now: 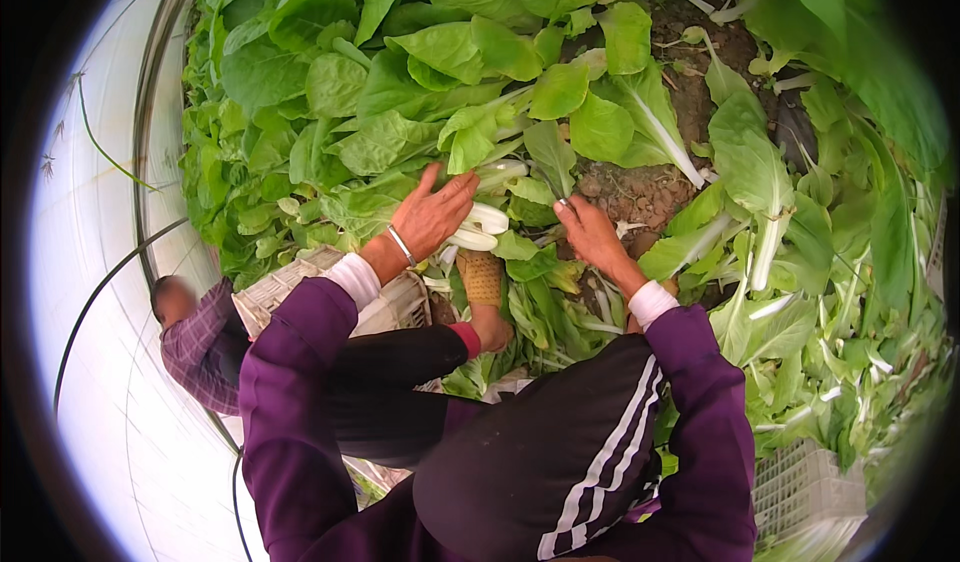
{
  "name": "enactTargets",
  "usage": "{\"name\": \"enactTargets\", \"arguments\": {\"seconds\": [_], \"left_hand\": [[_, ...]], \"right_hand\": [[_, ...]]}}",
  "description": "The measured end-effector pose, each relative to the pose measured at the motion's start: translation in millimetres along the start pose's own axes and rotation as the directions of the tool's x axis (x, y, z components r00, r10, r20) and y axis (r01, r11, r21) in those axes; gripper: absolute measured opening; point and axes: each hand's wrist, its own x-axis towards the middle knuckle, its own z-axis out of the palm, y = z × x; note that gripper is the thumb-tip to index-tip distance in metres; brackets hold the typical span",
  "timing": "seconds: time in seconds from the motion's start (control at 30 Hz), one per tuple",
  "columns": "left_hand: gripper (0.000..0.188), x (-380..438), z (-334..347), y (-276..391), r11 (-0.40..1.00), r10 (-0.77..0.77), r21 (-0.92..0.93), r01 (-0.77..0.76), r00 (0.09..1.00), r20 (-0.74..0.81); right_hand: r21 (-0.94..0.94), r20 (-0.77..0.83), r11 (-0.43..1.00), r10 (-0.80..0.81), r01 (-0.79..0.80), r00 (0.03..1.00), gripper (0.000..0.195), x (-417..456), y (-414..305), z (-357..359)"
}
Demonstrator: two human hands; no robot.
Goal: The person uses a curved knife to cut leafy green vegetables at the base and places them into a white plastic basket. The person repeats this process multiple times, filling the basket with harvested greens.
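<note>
Palm down, my left hand (436, 208) lies across a bok choy (477, 230) with thick white stems. The stem ends stick out to the right of the hand, and leaves spread to the left beneath it. The hand hides whether its fingers grip the plant. My right hand (589, 233) is closed around a thin metal cutting tool (561, 200), most of it hidden by the fingers and by a leaf. Just above the fingertips of my left hand, another bok choy (501, 175) shows pale stems among leaves.
A pale plastic crate (300, 281) stands left of my foot (491, 327); another crate (810, 487) is at lower right. Dense standing greens (322, 82) fill the upper left. Loose leaves (772, 224) litter the soil (630, 194) at right. A person (199, 337) crouches beside plastic sheeting (97, 262).
</note>
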Motion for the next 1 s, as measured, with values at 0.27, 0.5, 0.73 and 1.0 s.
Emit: {"name": "enactTargets", "arguments": {"seconds": [0.27,0.5,0.73,1.0], "left_hand": [[0.039,1,3,3,1.0,0.001,0.027,0.0,1.0,-0.011],[0.031,3,5,6,0.995,-0.092,-0.035,0.091,0.995,-0.048],[0.031,6,6,8,0.997,-0.078,-0.032,0.076,0.994,-0.073],[0.032,-7,-2,17,0.992,-0.082,-0.111,0.066,0.985,-0.151]], "right_hand": [[-0.342,-0.117,0.93,-0.183,0.134,0.976,0.036,8,3,7],[-0.416,-0.112,0.903,-0.17,0.11,0.979,0.038,13,-3,14],[-0.229,-0.008,0.971,0.062,-0.063,0.998,0.043,29,-19,11],[0.161,0.403,0.913,0.285,-0.374,0.869,0.04,-24,32,-15]]}}
